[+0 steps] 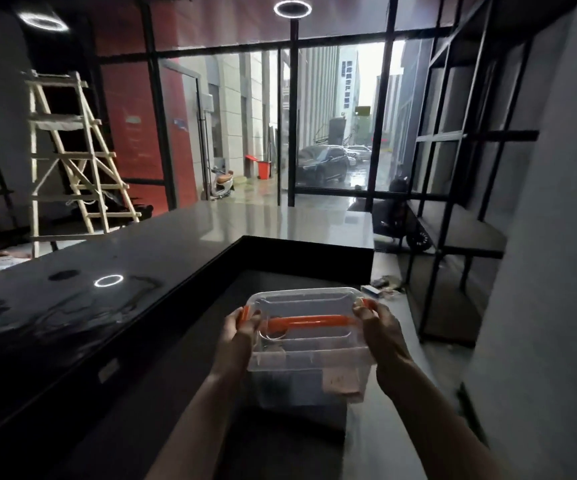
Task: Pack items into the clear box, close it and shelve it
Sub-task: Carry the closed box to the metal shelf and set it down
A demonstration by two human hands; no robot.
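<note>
I hold the clear box [309,355] in front of me, above the dark lower counter. Its clear lid [306,301] is on top, with an orange handle [309,322] lying across it and orange clips at both ends. My left hand [240,329] grips the left end at the clip. My right hand [380,327] grips the right end at the other clip. Through the walls I make out a pinkish packet [342,382] and darker items inside, too blurred to name.
A glossy black counter [107,271] runs along my left and ahead. A black metal shelf rack [453,237] stands at the right beside a grey wall. Small items [384,287] lie on the floor near it. A wooden ladder [72,161] stands far left.
</note>
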